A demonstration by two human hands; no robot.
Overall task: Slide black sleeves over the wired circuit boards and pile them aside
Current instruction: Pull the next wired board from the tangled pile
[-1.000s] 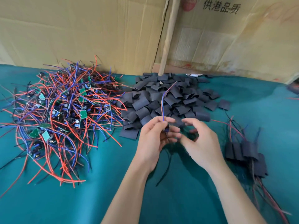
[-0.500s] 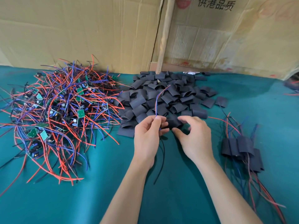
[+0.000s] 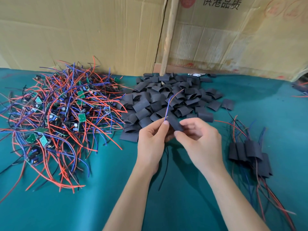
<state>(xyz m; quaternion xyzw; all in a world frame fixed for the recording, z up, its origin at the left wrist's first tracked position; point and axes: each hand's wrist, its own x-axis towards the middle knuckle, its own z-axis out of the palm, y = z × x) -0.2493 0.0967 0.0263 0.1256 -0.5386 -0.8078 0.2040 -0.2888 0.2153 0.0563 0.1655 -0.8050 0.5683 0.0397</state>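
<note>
My left hand (image 3: 152, 144) pinches a wired circuit board whose blue and red wires (image 3: 170, 102) rise from my fingertips; the board itself is hidden in my fingers, and a black wire (image 3: 165, 170) hangs below. My right hand (image 3: 200, 140) holds a black sleeve (image 3: 175, 123) between thumb and fingers, touching the left fingertips. A heap of loose black sleeves (image 3: 166, 99) lies just beyond my hands. The tangle of unsleeved boards with red, blue and black wires (image 3: 58, 117) fills the left. Several sleeved boards (image 3: 248, 155) lie piled at the right.
Everything lies on a teal cloth (image 3: 100, 205). Cardboard sheets (image 3: 83, 30) stand as a wall along the back, with a wooden stick (image 3: 169, 35) upright between them. More wires poke in at the far right edge (image 3: 300, 90).
My right hand has picked a sleeve off the heap and lifted it against the board in my left hand. Both hands sit slightly farther from me than a second ago.
</note>
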